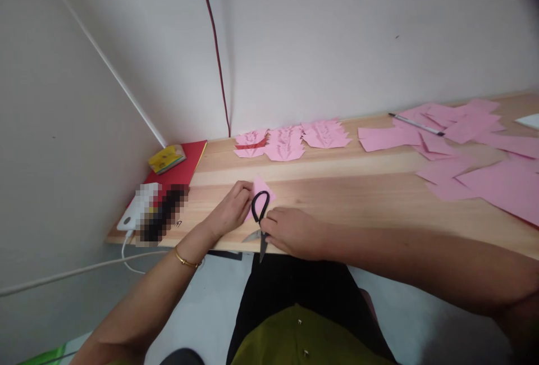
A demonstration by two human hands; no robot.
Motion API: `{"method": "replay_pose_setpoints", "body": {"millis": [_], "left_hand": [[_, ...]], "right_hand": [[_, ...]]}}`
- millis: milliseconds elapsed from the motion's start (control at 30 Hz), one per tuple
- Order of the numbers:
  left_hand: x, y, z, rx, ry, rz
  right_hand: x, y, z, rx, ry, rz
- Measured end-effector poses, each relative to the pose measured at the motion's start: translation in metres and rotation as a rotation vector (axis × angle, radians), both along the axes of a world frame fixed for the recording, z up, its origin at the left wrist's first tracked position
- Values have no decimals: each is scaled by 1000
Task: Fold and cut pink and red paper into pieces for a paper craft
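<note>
My left hand [232,208] is closed at the left edge of a small pink piece of paper [257,184], its fingertips pinching it against or just above the table. My right hand [292,231] is closed around a pair of scissors [263,250] with black loop handles. One loop lies over the pink paper, and the parted blades point back toward my body, past the table's front edge. Part of the scissors is hidden under my right fingers. Behind my hands, several cut pink paper shapes [285,143] with jagged edges lie by the wall, one group with a red strip across it.
On the right, loose pink sheets [505,182] lie spread over the wooden table [357,185], with a pen [416,124] on top. At left are a red sheet [194,157], a yellow packet [167,158] and a white device [137,210] with a cable, partly blurred out.
</note>
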State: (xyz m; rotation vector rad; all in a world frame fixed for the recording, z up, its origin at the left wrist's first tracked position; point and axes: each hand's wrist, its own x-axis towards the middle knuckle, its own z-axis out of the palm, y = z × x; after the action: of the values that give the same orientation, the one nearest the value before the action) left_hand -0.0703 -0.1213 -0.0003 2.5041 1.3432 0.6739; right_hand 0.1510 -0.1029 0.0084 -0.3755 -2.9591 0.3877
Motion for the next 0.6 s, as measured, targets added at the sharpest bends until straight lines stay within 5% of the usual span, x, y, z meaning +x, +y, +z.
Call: {"method": "replay_pose_setpoints", "body": {"millis": [100, 233, 400, 533, 600], "left_hand": [[-1, -2, 1, 1, -24, 18], [-4, -4, 2, 60, -46, 108], [-11, -1, -3, 92, 94, 107], [-13, 3, -8, 81, 25, 111], [-13, 4, -7, 51, -58, 128]], "right_hand": [[7, 4, 7, -60, 31, 3], [37, 31, 26, -97, 119, -211], [116, 86, 36, 46, 224, -745], [189, 122, 24, 134, 162, -1345], [215, 131, 16, 129, 148, -1460]]}}
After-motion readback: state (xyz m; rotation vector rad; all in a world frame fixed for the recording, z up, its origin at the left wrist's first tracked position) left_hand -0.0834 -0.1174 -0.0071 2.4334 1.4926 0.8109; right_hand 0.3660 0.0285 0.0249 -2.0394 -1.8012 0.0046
